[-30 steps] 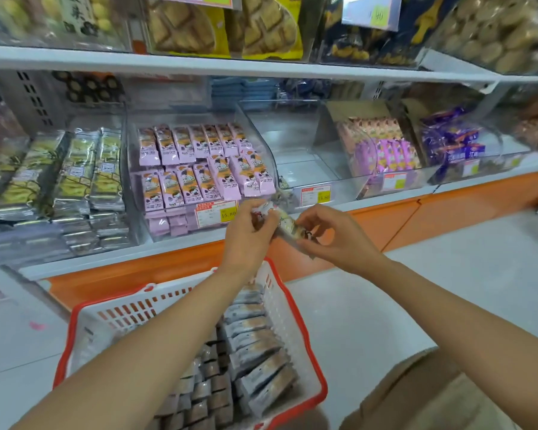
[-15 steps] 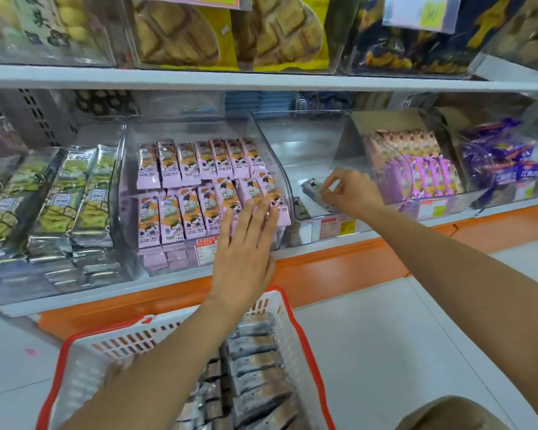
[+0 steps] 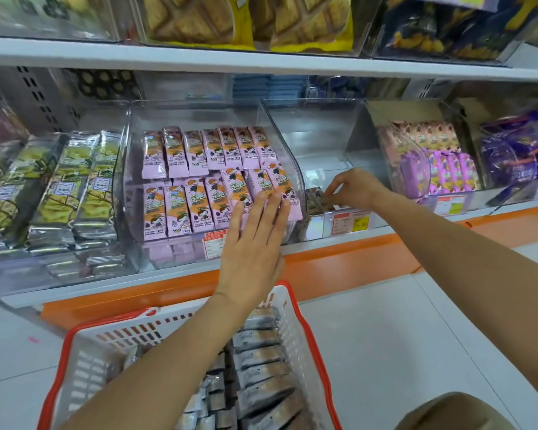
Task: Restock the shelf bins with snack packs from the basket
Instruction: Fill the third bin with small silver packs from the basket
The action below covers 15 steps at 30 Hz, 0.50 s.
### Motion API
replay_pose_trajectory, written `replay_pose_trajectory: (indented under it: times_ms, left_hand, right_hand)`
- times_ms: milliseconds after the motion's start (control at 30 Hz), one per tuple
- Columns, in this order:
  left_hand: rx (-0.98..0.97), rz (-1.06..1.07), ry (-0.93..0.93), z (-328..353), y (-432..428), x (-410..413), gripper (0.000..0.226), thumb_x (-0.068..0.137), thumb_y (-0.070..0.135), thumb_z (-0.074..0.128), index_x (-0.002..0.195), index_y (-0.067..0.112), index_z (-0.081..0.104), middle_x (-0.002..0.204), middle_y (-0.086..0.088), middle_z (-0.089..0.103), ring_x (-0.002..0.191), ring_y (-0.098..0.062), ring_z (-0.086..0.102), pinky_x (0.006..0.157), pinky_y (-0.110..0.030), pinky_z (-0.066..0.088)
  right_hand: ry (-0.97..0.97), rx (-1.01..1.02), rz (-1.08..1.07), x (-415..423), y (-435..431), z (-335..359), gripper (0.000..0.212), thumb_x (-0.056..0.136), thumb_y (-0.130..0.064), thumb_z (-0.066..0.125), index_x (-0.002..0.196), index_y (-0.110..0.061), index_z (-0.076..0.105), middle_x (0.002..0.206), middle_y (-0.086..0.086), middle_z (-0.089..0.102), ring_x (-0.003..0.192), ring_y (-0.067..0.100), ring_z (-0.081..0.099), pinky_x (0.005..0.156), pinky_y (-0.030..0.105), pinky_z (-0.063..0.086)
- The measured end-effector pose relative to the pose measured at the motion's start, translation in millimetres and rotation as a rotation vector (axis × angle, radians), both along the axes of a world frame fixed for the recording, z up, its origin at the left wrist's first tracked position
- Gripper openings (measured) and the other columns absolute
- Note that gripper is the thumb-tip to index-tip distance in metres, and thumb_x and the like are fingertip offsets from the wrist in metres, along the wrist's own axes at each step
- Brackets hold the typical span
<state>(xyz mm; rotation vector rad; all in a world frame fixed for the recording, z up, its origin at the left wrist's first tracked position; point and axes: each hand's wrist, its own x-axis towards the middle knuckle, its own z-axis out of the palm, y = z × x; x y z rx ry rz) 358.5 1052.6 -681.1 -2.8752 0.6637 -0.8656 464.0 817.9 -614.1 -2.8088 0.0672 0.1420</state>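
The right hand (image 3: pixel 357 189) is reached into the nearly bare clear bin (image 3: pixel 317 131) in the middle of the shelf, its fingers curled and pinching a brown snack pack (image 3: pixel 316 198), which sits low in the bin's front left corner, just behind the price label (image 3: pixel 351 221). The left hand (image 3: pixel 255 243) is spread flat, fingers straight and together, laid against the front of the neighbouring bin of pink packs (image 3: pixel 199 181); its fingertips cover the lower right packs, and it holds nothing, though whether it touches the packs themselves or the clear front I cannot tell. Below both forearms stands the white basket (image 3: pixel 131 333) with its red rim, on the pale floor, with rows of silvery packs (image 3: pixel 258 358) lying in it, the left forearm crossing over them. Left of the pink packs lie green and silver packs (image 3: pixel 59 187); right of the clear bin are purple packs (image 3: pixel 448 169). An orange strip (image 3: pixel 354 256) runs along the shelf's base
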Motion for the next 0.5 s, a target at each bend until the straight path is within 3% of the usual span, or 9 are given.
replay_pose_trajectory:
  times_ms: [200, 300, 400, 500]
  left_hand:
    - [-0.062, -0.066, 0.010, 8, 7, -12, 0.079, 0.085, 0.022, 0.054, 0.155, 0.005, 0.023, 0.164, -0.014, 0.014, 0.152, -0.032, 0.010, 0.122, -0.053, 0.001]
    - [-0.165, -0.115, -0.002, -1, 18, -27, 0.067, 0.087, 0.022, 0.043, 0.151, 0.006, 0.034, 0.155, -0.013, 0.029, 0.145, -0.032, 0.024, 0.121, -0.052, 0.009]
    - [-0.241, -0.183, 0.025, -23, 36, -44, 0.055, 0.083, 0.021, 0.043, 0.136, 0.008, 0.048, 0.134, -0.010, 0.041, 0.125, -0.031, 0.040, 0.111, -0.049, 0.026]
    - [-0.212, -0.178, 0.134, -49, 60, -57, 0.046, 0.080, 0.019, 0.052, 0.125, 0.007, 0.056, 0.124, -0.011, 0.050, 0.116, -0.031, 0.046, 0.101, -0.046, 0.034]
  right_hand:
    - [-0.278, 0.333, 0.050, -51, 19, 24, 0.011, 0.086, -0.013, 0.072, 0.094, -0.020, 0.071, 0.083, -0.001, 0.069, 0.075, 0.008, 0.063, 0.074, 0.023, 0.052]
    - [-0.461, 0.449, 0.190, -85, 40, 29, 0.012, 0.086, -0.008, 0.070, 0.092, -0.018, 0.072, 0.079, -0.001, 0.068, 0.069, 0.006, 0.060, 0.070, 0.018, 0.049]
    - [-0.454, 0.513, 0.318, -122, 69, 16, 0.011, 0.087, -0.007, 0.068, 0.092, -0.017, 0.071, 0.079, -0.003, 0.068, 0.069, 0.007, 0.060, 0.066, 0.016, 0.047]
    - [-0.343, 0.517, 0.375, -149, 97, -26, 0.009, 0.086, -0.011, 0.067, 0.091, -0.017, 0.071, 0.079, -0.008, 0.066, 0.069, 0.002, 0.058, 0.065, 0.012, 0.043]
